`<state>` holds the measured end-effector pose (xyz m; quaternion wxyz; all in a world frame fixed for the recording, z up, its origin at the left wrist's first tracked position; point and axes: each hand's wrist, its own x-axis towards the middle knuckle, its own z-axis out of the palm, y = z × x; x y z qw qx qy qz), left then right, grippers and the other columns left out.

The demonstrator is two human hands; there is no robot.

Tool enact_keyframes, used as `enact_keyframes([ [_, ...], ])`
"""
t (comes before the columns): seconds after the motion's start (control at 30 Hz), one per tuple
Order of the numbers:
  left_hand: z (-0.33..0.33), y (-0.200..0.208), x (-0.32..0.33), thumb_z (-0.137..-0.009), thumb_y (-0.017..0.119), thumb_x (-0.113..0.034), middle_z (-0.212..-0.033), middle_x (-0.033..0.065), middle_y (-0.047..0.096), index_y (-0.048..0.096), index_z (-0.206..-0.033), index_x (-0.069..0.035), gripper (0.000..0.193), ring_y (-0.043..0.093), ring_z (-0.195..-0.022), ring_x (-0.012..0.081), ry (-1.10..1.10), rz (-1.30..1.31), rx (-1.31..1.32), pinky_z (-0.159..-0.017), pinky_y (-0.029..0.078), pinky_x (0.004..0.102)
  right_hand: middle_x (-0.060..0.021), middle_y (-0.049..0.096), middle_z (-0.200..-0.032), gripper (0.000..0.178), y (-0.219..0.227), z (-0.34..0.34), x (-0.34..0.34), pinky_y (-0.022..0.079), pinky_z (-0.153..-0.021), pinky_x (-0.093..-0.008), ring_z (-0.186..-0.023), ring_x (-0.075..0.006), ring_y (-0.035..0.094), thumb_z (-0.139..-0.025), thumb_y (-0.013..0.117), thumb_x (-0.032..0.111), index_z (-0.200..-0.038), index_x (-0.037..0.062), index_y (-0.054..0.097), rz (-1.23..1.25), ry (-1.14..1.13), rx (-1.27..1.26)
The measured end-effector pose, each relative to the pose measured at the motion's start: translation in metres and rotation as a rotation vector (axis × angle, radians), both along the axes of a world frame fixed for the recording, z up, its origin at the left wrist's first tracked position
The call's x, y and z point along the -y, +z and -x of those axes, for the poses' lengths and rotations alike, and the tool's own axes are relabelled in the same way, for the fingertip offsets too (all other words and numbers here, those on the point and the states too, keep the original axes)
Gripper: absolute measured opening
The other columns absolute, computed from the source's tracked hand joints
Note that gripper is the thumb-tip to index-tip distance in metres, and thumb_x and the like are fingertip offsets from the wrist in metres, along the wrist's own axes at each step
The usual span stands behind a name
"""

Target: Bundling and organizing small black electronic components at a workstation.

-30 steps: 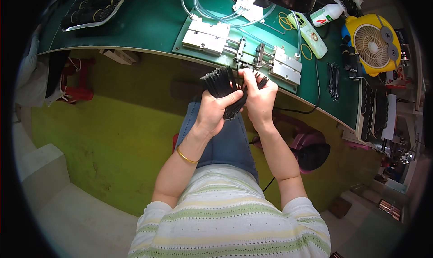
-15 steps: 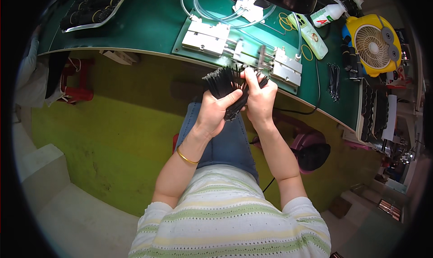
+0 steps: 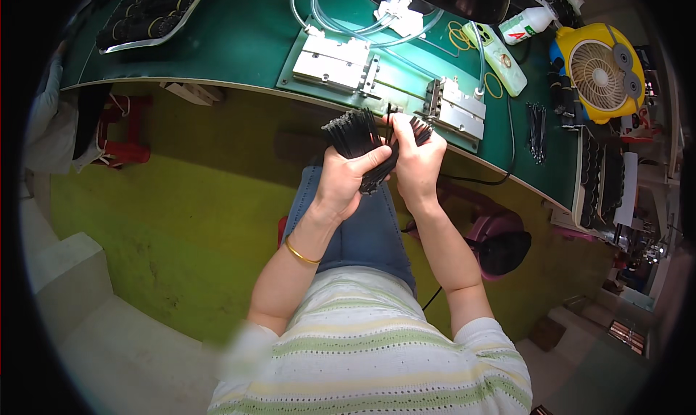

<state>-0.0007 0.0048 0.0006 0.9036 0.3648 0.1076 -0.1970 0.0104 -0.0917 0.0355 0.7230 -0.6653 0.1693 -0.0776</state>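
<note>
My left hand is closed around a thick bundle of thin black wire-like strands, whose ends fan out up and to the left. Right beside it, my right hand pinches a single black strand between thumb and forefinger, upright. A smaller bunch of similar strands sticks out of the right hand's curled fingers. Just beyond my hands, at the bench edge, is a pneumatic fixture with a left metal block and a right metal block, a gap between them. Fingers hide the lower part of the strands.
The green bench carries clear air hoses, a phone in a light green case, a white bottle and a yellow fan. Loose black strands lie at right. A tray of black bundles stands far left.
The fixture's two sliding jaws have drawn apart, widening the gap between the blocks. My right fingertips have shifted slightly and one strand now stands upright in them. The left hand has barely moved.
</note>
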Motion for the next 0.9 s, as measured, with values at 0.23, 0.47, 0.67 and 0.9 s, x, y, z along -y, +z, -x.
enact_keyframes([
  [0.23,-0.001,0.002,0.003,-0.075,0.062,-0.001,-0.078,0.0045,0.059,0.058,-0.089,-0.001,0.015,0.058,-0.064,0.0126,0.003,0.047,-0.004,-0.054,0.049,0.0259,0.0016,0.050,-0.056,0.018,-0.004,-0.003,0.002,0.035,-0.042,-0.0194,-0.045,-0.0044,0.042,-0.082,0.057,0.012,-0.073,-0.0030,0.061,-0.082,-0.027,-0.047],
  [0.47,0.006,0.002,0.001,-0.076,0.061,-0.001,-0.078,0.0061,0.059,0.057,-0.087,0.000,0.011,0.058,-0.065,0.0145,-0.007,0.118,-0.046,-0.056,0.049,0.0271,0.0020,0.050,-0.055,0.018,-0.005,0.001,0.007,0.034,-0.040,-0.0192,-0.044,-0.0042,0.042,-0.083,0.056,0.013,-0.075,-0.0024,0.062,-0.027,0.074,0.005],
  [0.67,0.008,0.002,-0.001,-0.076,0.061,-0.001,-0.077,0.0065,0.059,0.056,-0.083,0.000,0.010,0.058,-0.064,0.0151,0.021,0.060,-0.080,-0.057,0.050,0.0277,0.0034,0.048,-0.055,0.016,-0.005,0.000,0.002,0.031,-0.040,-0.0183,-0.044,-0.0031,0.040,-0.083,0.056,0.013,-0.077,-0.0007,0.063,0.080,0.049,0.017],
  [0.9,0.005,-0.001,-0.002,-0.075,0.061,-0.001,-0.076,0.0055,0.058,0.056,-0.085,-0.001,0.012,0.058,-0.065,0.0144,-0.009,0.060,-0.024,-0.057,0.050,0.0276,0.0034,0.049,-0.055,0.017,-0.002,-0.002,0.003,0.032,-0.041,-0.0184,-0.045,-0.0030,0.041,-0.081,0.058,0.014,-0.076,-0.0011,0.063,-0.038,0.030,-0.041],
])
